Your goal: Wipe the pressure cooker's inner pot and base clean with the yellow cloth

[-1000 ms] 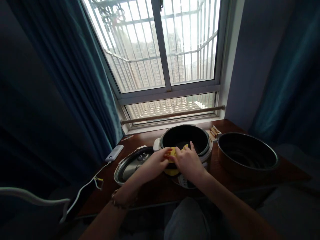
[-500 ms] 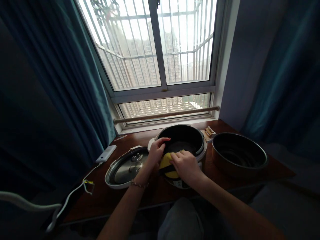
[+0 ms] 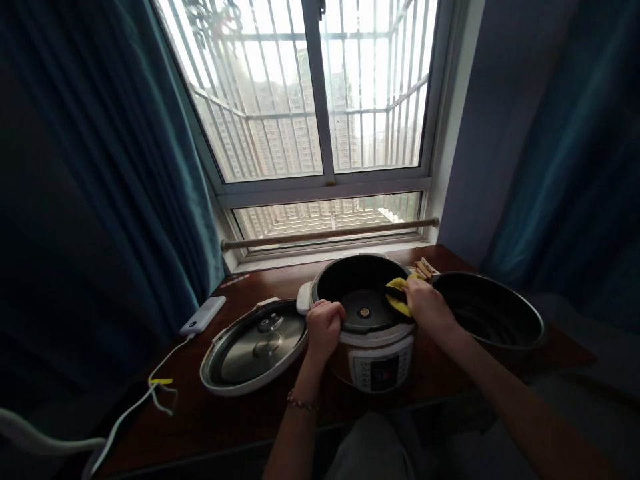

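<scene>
An electric pressure cooker (image 3: 373, 357) stands open on the dark wooden table (image 3: 235, 413) in front of me, its inside dark with a round heating plate at the bottom. My left hand (image 3: 324, 327) is closed over the cooker's near left rim. My right hand (image 3: 425, 303) presses a yellow cloth (image 3: 397, 298) against the inner right wall of the cooker, fingers closed on it. The cooker's lid (image 3: 255, 343) lies upside down on the table just left of the cooker.
A dark inner pot (image 3: 493, 317) stands to the right of the cooker. A white power bank (image 3: 203, 315) with a white cable (image 3: 150, 393) lies at the left. Small wooden clips (image 3: 425, 268) lie behind the cooker. Teal curtains hang on both sides of the window.
My right hand has carried the yellow cloth from the cooker's near rim to its right inner wall. My left hand moved down to the near left rim and closed on it.
</scene>
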A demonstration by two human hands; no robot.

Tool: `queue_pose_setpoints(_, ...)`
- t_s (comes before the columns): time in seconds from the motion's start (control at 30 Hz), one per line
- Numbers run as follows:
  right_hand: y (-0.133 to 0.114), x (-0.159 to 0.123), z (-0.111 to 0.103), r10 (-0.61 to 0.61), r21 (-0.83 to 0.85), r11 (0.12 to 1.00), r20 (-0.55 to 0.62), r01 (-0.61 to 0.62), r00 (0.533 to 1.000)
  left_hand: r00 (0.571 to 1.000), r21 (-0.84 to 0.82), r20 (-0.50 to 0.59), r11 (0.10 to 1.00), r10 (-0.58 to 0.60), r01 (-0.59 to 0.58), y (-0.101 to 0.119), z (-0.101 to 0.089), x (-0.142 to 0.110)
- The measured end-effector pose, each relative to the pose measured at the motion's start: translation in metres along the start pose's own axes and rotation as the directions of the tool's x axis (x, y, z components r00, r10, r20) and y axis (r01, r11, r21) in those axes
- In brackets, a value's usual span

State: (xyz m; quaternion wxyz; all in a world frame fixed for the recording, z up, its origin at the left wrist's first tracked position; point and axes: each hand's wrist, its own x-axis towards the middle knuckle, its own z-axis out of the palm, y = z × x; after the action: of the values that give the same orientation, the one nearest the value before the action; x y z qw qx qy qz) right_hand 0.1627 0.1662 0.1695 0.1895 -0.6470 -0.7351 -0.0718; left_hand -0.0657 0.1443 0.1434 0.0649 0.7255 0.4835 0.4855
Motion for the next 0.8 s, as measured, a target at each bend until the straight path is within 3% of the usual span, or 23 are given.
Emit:
queue_pose_setpoints(0.2, -0.008, 0.058, 0.002, 0.064, -0.150, 0.988, 0.146, -0.042, 0.987, 0.999, -0.010, 0.002, 0.999, 0.035, -0.035, -0.003, -0.002, 0.000)
queue_pose_setpoints(0.53, -0.050, 0.160, 0.026, -0.111, -0.071, 0.988, 0.288, 0.137, 0.951, 0.999, -0.008, -0.017, 0.999, 0.046, -0.046, -0.004, -0.002, -0.001)
queue_pose_setpoints(0.67, -0.048, 0.173, 0.028, -0.151, -0.041, 0.985, 0.294, 0.170, 0.944, 0.999, 0.006, -0.019, 0.999, 0.042, -0.042, -0.003, -0.002, 0.000)
queue_pose_setpoints(0.8, -0.044, 0.168, 0.028, -0.163, -0.028, 0.984, 0.275, 0.178, 0.947, 0.999, 0.020, -0.028, 0.999, 0.036, -0.036, -0.002, -0.001, -0.001)
